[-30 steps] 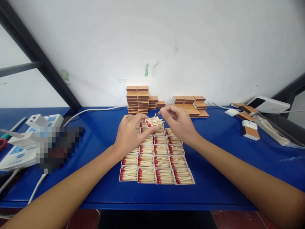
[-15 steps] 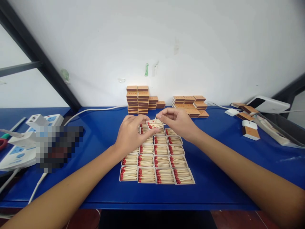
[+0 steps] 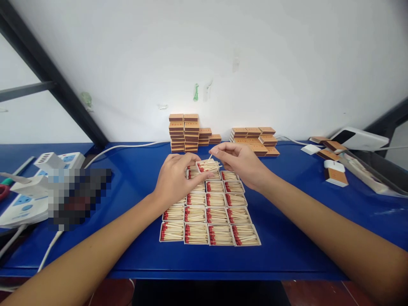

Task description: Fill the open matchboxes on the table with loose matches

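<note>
Head view: two hands work at the far edge of a tray grid (image 3: 210,214).
The left hand (image 3: 176,179) grips a full match tray (image 3: 207,166) raised there, and the right hand (image 3: 242,163) pinches a matchstick (image 3: 210,157) just above it. Bare blue table (image 3: 296,229) lies open to the right, with sleeve stacks (image 3: 185,132) behind.

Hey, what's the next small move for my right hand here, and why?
Probably lower the match and lay it flat in the tray. The right hand pinches it tilted just above that tray, which the left hand holds over the filled trays.
</note>
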Available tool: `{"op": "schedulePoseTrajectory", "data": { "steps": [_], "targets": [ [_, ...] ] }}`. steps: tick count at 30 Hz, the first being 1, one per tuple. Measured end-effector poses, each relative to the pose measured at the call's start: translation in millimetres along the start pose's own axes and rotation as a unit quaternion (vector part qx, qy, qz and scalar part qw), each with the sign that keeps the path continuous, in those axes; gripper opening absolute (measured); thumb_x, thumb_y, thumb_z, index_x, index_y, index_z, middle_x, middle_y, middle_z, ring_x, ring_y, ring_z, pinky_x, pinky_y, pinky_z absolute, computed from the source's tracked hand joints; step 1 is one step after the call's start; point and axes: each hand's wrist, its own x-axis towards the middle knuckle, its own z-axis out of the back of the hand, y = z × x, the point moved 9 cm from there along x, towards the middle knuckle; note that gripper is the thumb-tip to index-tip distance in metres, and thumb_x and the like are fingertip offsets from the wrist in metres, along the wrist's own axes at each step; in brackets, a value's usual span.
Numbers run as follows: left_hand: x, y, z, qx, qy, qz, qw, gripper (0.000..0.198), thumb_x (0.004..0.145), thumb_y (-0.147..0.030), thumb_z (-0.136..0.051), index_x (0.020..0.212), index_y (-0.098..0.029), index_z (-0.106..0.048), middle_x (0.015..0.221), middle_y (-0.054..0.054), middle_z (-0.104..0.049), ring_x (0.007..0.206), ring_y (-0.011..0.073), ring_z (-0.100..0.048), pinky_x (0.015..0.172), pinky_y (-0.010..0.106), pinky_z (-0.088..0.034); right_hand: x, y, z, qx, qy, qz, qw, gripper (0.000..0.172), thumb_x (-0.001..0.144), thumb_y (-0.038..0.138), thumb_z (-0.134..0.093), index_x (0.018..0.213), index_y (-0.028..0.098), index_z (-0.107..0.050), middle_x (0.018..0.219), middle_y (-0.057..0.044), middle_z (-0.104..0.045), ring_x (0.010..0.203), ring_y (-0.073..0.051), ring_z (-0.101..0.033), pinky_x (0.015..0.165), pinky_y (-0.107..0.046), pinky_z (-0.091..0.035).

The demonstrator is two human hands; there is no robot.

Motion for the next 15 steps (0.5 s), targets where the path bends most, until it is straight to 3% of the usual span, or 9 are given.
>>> {"op": "schedulePoseTrajectory", "data": {
  "steps": [8, 15],
  "targets": [
    [0.3, 1.3, -0.5, -0.004, 0.003, 0.007, 1.0, 0.044, 0.087, -0.063, -0.077, 0.105, -0.024, -0.067, 0.096, 0.001, -0.08, 0.092, 0.0252, -0.074, 0.09, 0.043, -0.052, -3.0, -2.2, -7.4, 0.05, -0.008, 0.014, 0.999, 0.024, 0.086, 0.049, -0.082, 0.096, 0.027, -0.079, 0.113, -0.005, -0.078, 0.11, -0.022, -0.068, 0.102, -0.043, -0.052],
    [0.4, 4.2, 1.8, 0.002, -0.006, 0.02, 1.0, 0.042, 0.088, -0.063, -0.076, 0.103, -0.025, -0.068, 0.097, 0.002, -0.081, 0.095, 0.0266, -0.074, 0.091, 0.043, -0.052, -7.2, -3.9, -14.8, 0.023, 0.022, 0.013, 0.999, 0.014, 0.088, 0.04, -0.078, 0.094, 0.027, -0.079, 0.11, -0.004, -0.077, 0.106, -0.023, -0.069, 0.1, -0.044, -0.053]
  ]
}}
